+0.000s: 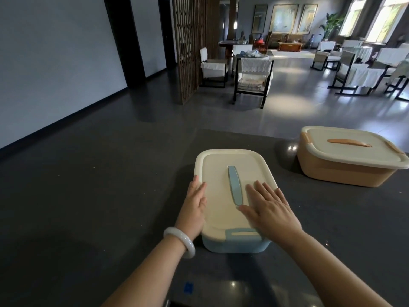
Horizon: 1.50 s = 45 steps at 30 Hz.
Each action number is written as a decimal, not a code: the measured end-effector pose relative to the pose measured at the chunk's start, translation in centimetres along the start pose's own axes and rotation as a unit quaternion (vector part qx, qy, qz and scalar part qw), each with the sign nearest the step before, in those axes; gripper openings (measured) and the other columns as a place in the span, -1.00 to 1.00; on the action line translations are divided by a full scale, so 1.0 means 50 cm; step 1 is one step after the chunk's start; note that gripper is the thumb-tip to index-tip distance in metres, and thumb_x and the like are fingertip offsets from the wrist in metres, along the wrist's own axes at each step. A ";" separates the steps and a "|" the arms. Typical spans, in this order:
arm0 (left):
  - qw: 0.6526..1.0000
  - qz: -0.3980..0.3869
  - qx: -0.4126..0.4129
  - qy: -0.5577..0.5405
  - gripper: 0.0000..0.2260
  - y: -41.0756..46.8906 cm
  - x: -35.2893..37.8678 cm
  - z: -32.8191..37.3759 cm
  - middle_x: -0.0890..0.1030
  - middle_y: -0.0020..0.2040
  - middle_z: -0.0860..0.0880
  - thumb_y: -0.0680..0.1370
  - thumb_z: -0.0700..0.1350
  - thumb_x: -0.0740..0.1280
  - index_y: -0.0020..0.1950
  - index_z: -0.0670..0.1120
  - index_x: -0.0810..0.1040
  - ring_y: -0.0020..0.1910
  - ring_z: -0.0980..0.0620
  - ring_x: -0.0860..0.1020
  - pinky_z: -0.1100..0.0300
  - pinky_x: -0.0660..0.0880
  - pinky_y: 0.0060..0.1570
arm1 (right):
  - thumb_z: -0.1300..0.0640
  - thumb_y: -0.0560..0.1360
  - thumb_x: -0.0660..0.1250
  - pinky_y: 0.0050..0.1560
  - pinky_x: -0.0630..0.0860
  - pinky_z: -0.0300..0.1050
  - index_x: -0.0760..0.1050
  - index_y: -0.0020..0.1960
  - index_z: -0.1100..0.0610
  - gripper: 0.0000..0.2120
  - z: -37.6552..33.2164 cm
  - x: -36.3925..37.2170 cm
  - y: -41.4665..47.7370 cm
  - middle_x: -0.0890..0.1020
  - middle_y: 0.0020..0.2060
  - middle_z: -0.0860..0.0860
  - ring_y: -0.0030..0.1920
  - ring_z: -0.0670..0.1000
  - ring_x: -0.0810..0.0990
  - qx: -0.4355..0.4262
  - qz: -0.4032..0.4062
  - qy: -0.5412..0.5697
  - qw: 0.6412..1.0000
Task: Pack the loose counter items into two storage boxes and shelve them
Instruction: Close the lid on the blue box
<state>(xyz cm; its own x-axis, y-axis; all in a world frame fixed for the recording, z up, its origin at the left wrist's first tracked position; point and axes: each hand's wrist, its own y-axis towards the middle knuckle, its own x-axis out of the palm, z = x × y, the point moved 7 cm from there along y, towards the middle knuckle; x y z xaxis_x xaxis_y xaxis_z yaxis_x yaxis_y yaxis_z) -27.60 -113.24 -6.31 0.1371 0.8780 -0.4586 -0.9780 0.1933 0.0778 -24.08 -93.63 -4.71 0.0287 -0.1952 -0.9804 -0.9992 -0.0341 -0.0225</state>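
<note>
Two bare forearms reach in from the bottom edge over a dark counter [321,218], and between them, close to the near edge, sits a small square of blue tape [188,288]. A white bangle [180,241] circles the left wrist. Just beyond it the left hand [195,202] lies along the left rim of a cream lid [221,171], its fingers straight and held together, pointing away from the camera; the thumb is not visible. The right hand [269,207] rests flat on top of the same lid, palm down, fingers spread, just right of the blue handle [235,185] that runs down the lid's middle. The lid sits on the blue box [236,247], which stands on the counter directly in front of the person, and a blue latch [242,232] folds over the lid's near end. Farther back and to the right, well apart from the blue box, the orange box [345,173] stands on the same counter with its own cream cover [345,135] in place, an orange grip [349,142] across the top and an orange clip [306,137] at the left end. Past the counter's far edge a dark floor [110,151] stretches into a large room. A wooden lattice screen [190,47] stands there, with dark-framed chairs [252,76] draped in white cloth, framed paintings [284,18] on the back wall, and bright windows [387,18] at the right.
</note>
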 end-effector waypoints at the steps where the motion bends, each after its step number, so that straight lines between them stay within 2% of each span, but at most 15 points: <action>1: 1.000 0.017 0.003 0.001 -0.57 -0.022 0.009 0.009 -0.12 0.56 0.22 0.69 -0.20 0.08 0.57 -0.02 0.17 0.54 0.23 -0.15 0.27 -0.07 0.51 | -0.44 0.50 -0.16 0.52 -0.27 -0.02 -0.12 0.57 -0.14 -0.27 0.009 -0.004 0.002 -0.12 0.56 -0.09 0.54 -0.10 -0.21 -0.021 -0.005 -0.008 1.000; 4: 0.998 0.026 -0.023 0.050 -0.51 -0.089 0.039 0.029 -0.28 0.55 0.19 0.69 -0.10 0.07 0.60 0.02 0.00 0.53 0.18 -0.30 0.17 -0.11 0.54 | -0.47 0.46 -0.17 0.52 -0.27 -0.08 -0.13 0.55 -0.21 -0.28 0.029 -0.018 0.008 -0.12 0.55 -0.16 0.52 -0.18 -0.23 -0.104 -0.041 -0.029 0.993; 7: 0.978 0.014 -0.045 0.204 -0.43 -0.104 0.029 0.027 -0.27 0.59 0.08 0.66 0.09 0.11 0.60 -0.01 -0.02 0.55 0.08 -0.31 0.05 -0.14 0.55 | -0.48 0.43 -0.13 0.51 -0.27 -0.11 -0.11 0.53 -0.25 -0.27 0.039 -0.030 0.015 -0.11 0.55 -0.20 0.51 -0.21 -0.24 -0.141 -0.089 -0.010 0.986; 12: 0.959 0.035 -0.024 0.281 -0.31 0.043 -0.069 0.023 -0.05 0.61 -0.01 0.57 0.19 0.25 0.58 -0.08 0.09 0.58 -0.01 -0.14 0.00 -0.04 0.52 | -0.47 0.44 -0.09 0.50 -0.28 0.17 -0.13 0.55 -0.17 -0.23 0.015 -0.015 0.032 -0.14 0.56 -0.10 0.54 -0.01 -0.28 -0.025 -0.068 -0.032 0.997; 15: 0.937 0.000 -0.009 0.349 -0.31 0.145 -0.099 0.026 -0.02 0.61 -0.02 0.59 0.23 0.20 0.59 -0.07 0.06 0.59 -0.02 -0.09 -0.02 -0.01 0.51 | -0.49 0.44 -0.21 0.52 -0.25 0.17 -0.17 0.56 -0.15 -0.21 -0.005 -0.007 0.022 -0.15 0.56 -0.07 0.54 0.03 -0.28 0.006 -0.043 -0.024 0.999; 19: 0.956 -0.074 -0.032 0.283 -0.34 0.185 -0.078 -0.004 0.04 0.60 0.01 0.60 0.18 0.21 0.60 -0.04 0.05 0.56 -0.03 0.05 -0.01 0.10 0.51 | -0.51 0.42 -0.26 0.52 -0.26 0.14 -0.22 0.55 -0.17 -0.20 -0.001 -0.008 0.019 -0.19 0.56 -0.09 0.54 0.02 -0.30 0.004 -0.042 -0.027 0.999; 23: 0.968 -0.004 -0.024 0.252 -0.36 0.142 -0.080 -0.008 0.16 0.54 0.01 0.57 0.17 0.27 0.57 -0.04 0.15 0.52 -0.01 0.13 0.05 0.19 0.46 | -0.53 0.42 -0.25 0.52 -0.26 0.12 -0.24 0.55 -0.21 -0.22 0.021 -0.008 0.026 -0.21 0.54 -0.15 0.52 -0.05 -0.33 -0.038 -0.058 -0.042 0.997; 26: 0.968 0.046 -0.036 0.245 -0.33 0.071 -0.094 -0.013 0.20 0.50 0.00 0.55 0.21 0.27 0.56 -0.06 0.17 0.47 -0.01 0.16 0.07 0.21 0.45 | -0.53 0.42 -0.20 0.52 -0.28 0.07 -0.22 0.53 -0.27 -0.25 0.034 -0.016 0.039 -0.22 0.53 -0.20 0.51 -0.13 -0.35 -0.110 -0.085 -0.048 0.989; 29: 0.948 0.107 -0.044 0.297 -0.32 -0.009 -0.094 -0.003 0.24 0.45 -0.05 0.55 0.25 0.24 0.53 -0.10 0.20 0.37 -0.05 0.22 0.10 0.23 0.40 | -0.55 0.38 -0.15 0.51 -0.33 0.02 -0.14 0.52 -0.30 -0.23 0.036 -0.025 0.054 -0.17 0.54 -0.23 0.48 -0.22 -0.37 -0.169 -0.120 -0.035 0.978; 32: 0.921 0.119 -0.063 0.366 -0.32 -0.068 -0.084 0.026 0.21 0.40 -0.03 0.56 0.33 0.10 0.52 -0.08 0.14 0.30 0.01 0.22 0.17 0.26 0.32 | -0.60 0.27 -0.26 0.52 -0.29 0.05 -0.06 0.53 -0.28 -0.11 0.020 -0.037 0.059 -0.13 0.54 -0.23 0.49 -0.23 -0.33 -0.159 -0.141 -0.030 0.977; 36: 0.902 0.091 -0.078 0.416 -0.45 -0.111 -0.092 0.048 0.26 0.26 0.01 0.57 0.35 -0.01 0.36 -0.01 0.25 0.19 0.05 0.27 0.19 0.30 0.24 | -0.44 0.36 -0.22 0.52 -0.27 0.02 -0.02 0.56 -0.17 -0.19 -0.078 -0.045 0.048 -0.11 0.55 -0.17 0.53 -0.13 -0.25 -0.113 -0.066 0.028 0.991; 38: 0.915 0.103 -0.059 0.385 -0.63 -0.106 -0.113 0.050 0.32 0.13 0.04 0.60 0.28 0.05 0.17 0.03 0.33 0.12 0.05 0.33 0.21 0.30 0.14 | -0.43 0.39 -0.21 0.52 -0.28 0.05 -0.04 0.56 -0.17 -0.21 -0.133 -0.030 0.052 -0.11 0.56 -0.14 0.54 -0.10 -0.25 -0.101 -0.040 0.059 0.992; 40: 0.957 0.149 -0.085 0.236 -0.76 -0.079 -0.156 0.021 0.39 0.03 0.05 0.60 0.17 0.18 0.04 0.01 0.37 0.05 0.05 0.40 0.24 0.30 0.02 | -0.45 0.39 -0.25 0.52 -0.29 0.08 -0.07 0.56 -0.18 -0.21 -0.173 -0.004 0.066 -0.12 0.56 -0.13 0.54 -0.07 -0.26 -0.094 -0.024 0.051 0.994; 42: 0.973 0.142 -0.175 0.043 -0.75 -0.038 -0.177 -0.045 0.51 0.05 -0.01 0.59 0.12 0.27 0.07 -0.06 0.45 0.03 0.02 0.49 0.20 0.37 0.00 | -0.42 0.46 -0.21 0.51 -0.29 0.09 -0.09 0.56 -0.18 -0.28 -0.190 0.019 0.074 -0.12 0.56 -0.12 0.55 -0.05 -0.25 -0.076 -0.010 0.037 0.996; 45: 0.953 0.039 -0.258 -0.155 -0.59 -0.008 -0.138 -0.104 0.69 -0.02 -0.12 0.56 0.17 0.31 0.10 -0.17 0.62 -0.01 -0.11 0.65 -0.03 0.55 0.11 | -0.40 0.48 -0.24 0.52 -0.28 0.09 -0.14 0.56 -0.18 -0.30 -0.192 0.033 0.073 -0.13 0.56 -0.13 0.55 -0.04 -0.25 -0.070 0.005 0.011 0.997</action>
<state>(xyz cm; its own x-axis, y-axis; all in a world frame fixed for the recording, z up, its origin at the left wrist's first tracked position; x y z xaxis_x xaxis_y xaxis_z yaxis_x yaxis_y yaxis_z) -28.98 -121.65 -7.81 0.0219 0.9835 -0.1793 -0.9233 -0.0489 -0.3810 -27.42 -103.51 -4.53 0.0201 -0.2180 -0.9757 -0.9856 -0.1680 0.0173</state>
